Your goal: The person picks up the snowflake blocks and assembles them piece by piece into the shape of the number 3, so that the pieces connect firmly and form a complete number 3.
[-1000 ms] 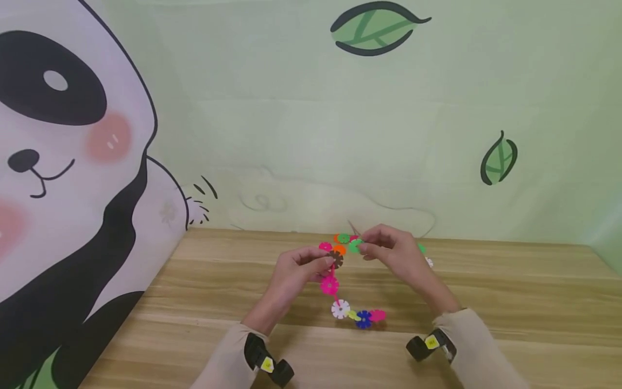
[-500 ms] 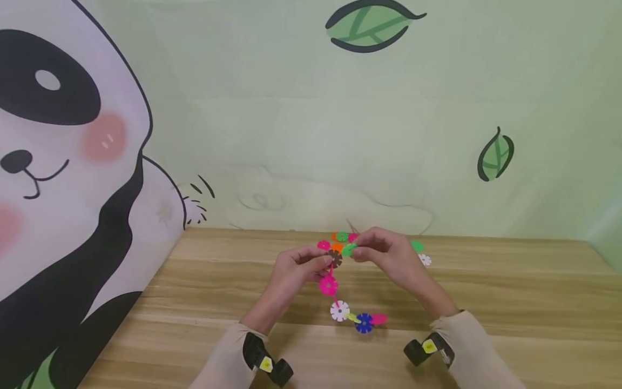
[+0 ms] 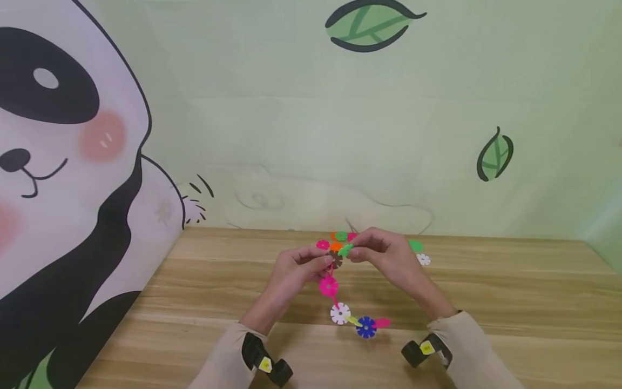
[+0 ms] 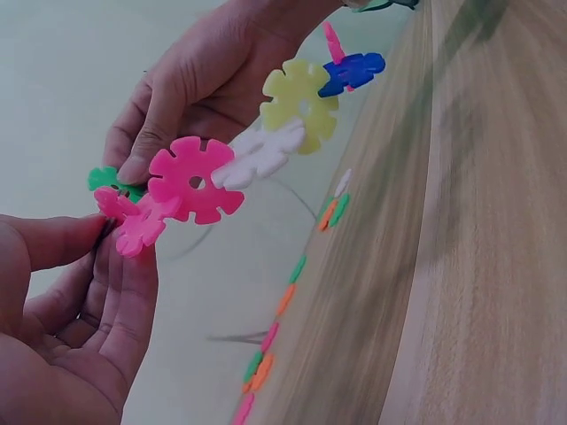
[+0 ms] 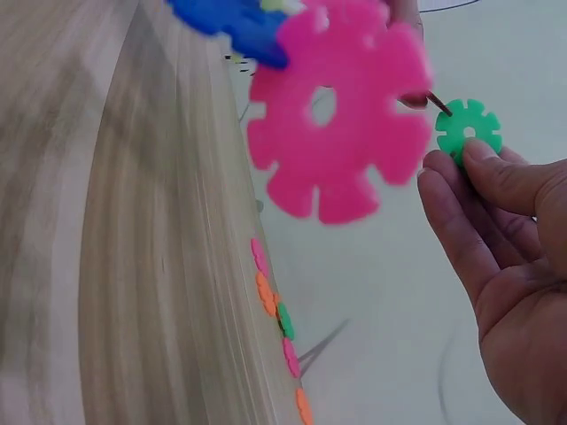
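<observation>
My left hand [image 3: 293, 270] pinches a brown notched plastic disc [image 3: 336, 260] at the upper end of a linked chain of flower-shaped discs. From it hang pink discs [image 3: 328, 287], then a white disc [image 3: 340, 313], a yellow disc [image 3: 354, 320], a blue disc [image 3: 366, 327] and a last pink disc [image 3: 383, 322]. Between thumb and fingers, my right hand [image 3: 389, 256] pinches a green disc [image 3: 346, 250]. In the right wrist view, the green disc [image 5: 469, 111] meets the edge of the brown disc [image 5: 438, 104]; how deep they slot together I cannot tell.
Loose discs lie along the back of the wooden table [image 3: 218, 281]: a pink one [image 3: 323, 245], an orange one [image 3: 336, 246] and a green one [image 3: 342, 236] among them. Behind my right wrist are another green disc [image 3: 416, 246] and a white disc [image 3: 424, 260]. A printed backdrop [image 3: 291, 135] stands behind.
My right hand has brought the green disc left to the brown disc's edge. The chain's lower end has swung slightly down and right. My left hand keeps its grip.
</observation>
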{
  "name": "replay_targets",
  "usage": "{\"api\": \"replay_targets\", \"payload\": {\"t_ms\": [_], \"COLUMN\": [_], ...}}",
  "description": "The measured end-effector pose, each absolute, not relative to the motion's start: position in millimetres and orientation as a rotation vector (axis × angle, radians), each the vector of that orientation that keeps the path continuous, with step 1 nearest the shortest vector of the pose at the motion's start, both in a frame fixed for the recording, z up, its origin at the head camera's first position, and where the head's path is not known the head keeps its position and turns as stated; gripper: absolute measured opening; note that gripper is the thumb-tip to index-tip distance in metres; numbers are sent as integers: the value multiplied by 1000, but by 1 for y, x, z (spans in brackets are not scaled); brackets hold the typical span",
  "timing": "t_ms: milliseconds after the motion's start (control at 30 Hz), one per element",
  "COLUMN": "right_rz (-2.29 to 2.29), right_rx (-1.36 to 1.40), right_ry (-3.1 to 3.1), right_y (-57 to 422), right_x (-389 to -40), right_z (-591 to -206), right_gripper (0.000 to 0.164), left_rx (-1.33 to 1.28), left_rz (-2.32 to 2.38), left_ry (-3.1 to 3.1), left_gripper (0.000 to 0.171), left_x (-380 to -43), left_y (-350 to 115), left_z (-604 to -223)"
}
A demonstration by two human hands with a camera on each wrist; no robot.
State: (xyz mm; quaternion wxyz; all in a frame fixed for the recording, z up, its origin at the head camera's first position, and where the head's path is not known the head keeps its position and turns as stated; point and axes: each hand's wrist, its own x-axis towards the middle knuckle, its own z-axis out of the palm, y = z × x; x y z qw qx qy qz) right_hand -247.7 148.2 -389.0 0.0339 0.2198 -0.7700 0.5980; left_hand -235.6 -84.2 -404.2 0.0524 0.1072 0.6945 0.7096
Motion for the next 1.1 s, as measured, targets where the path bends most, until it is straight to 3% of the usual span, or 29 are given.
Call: {"api": "replay_targets", "payload": {"t_ms": [1100], "right_rz": [1906], "right_rx": [644], "right_ry": [-2264], "right_y": [136], "right_x": [-243], "right_z": [-395], "right_gripper": [7], "left_rx": [302], "left_rz": [2097], "left_ry": [2080], "left_gripper": [16], "left_x": [-238], "left_y": [-87], "left_z": [-404]}}
